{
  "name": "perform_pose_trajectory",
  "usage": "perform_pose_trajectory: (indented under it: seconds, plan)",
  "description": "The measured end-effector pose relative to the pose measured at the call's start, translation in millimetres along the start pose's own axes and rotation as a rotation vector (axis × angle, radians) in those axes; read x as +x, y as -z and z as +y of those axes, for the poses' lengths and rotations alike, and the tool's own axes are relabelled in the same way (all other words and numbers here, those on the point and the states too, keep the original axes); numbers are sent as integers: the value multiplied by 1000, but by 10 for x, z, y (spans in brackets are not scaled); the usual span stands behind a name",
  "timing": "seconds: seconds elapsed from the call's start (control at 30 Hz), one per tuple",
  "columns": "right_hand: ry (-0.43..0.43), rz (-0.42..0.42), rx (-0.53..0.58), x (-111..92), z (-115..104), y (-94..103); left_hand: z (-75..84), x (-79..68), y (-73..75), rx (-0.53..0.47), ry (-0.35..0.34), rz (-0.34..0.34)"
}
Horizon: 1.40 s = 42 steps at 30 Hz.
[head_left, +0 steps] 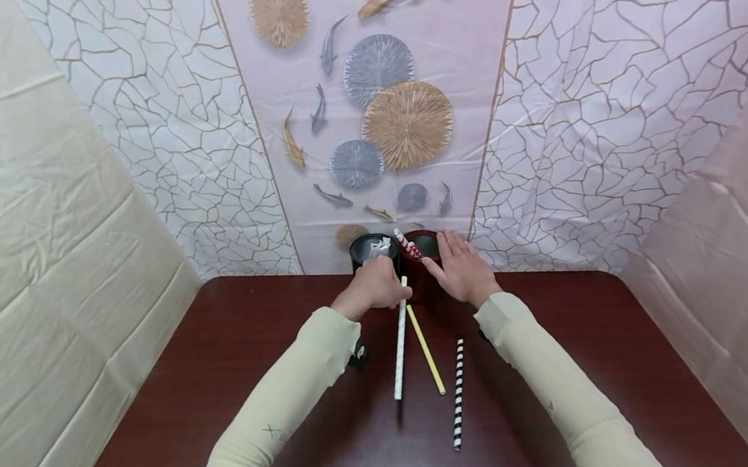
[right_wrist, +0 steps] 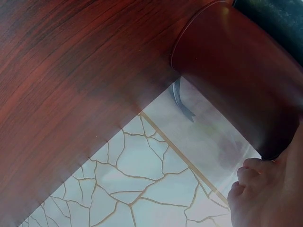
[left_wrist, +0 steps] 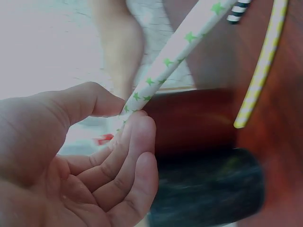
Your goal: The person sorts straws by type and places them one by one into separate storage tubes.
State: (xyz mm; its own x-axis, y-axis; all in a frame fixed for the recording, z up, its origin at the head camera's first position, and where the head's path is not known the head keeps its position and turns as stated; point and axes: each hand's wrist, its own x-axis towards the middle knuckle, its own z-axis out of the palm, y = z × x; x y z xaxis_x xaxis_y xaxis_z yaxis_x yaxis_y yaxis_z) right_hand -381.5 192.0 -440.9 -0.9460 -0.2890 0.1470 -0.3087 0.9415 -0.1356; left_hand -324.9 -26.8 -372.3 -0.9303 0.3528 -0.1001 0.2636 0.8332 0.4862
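Note:
My left hand (head_left: 379,284) pinches a white paper straw with green stars (left_wrist: 168,61) between thumb and fingers, in front of the two cups. The straw slants down towards me over the table. My right hand (head_left: 463,266) holds the dark red cup (right_wrist: 232,71) near its rim, thumb in front and fingers along the right side. Red-and-white striped straws (head_left: 407,244) stick out of that cup. Touching it on the left is a black cup (left_wrist: 208,189), with something white and crumpled-looking (head_left: 380,246) at its mouth; my left hand partly hides this cup.
A yellow-and-white straw (head_left: 427,352) and a black-and-white striped straw (head_left: 459,394) lie on the reddish-brown table (head_left: 340,447). A small dark object (head_left: 358,354) lies beside the left sleeve, partly hidden. Behind the cups hangs a patterned cloth (head_left: 372,211); plain cloth closes both sides.

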Motion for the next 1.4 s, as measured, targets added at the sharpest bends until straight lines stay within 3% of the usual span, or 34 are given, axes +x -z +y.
perform_pose_trajectory:
  seconds: [0.13,0.47,0.77,1.13,1.4]
  plan:
    - [1,12,-6,10,7,9,115,-93,266,21,-66,49]
    - [11,4,-9,23,6,3,398,-161,908,8,-171,279]
    - [6,-1,-1,22,14,5,556,-85,1327,-39,-177,504]
    - [8,-3,-4,24,25,-22,511,116,1435,-170,-174,757]
    - [-1,-7,-1,33,23,-24,372,233,1253,-224,-189,757]
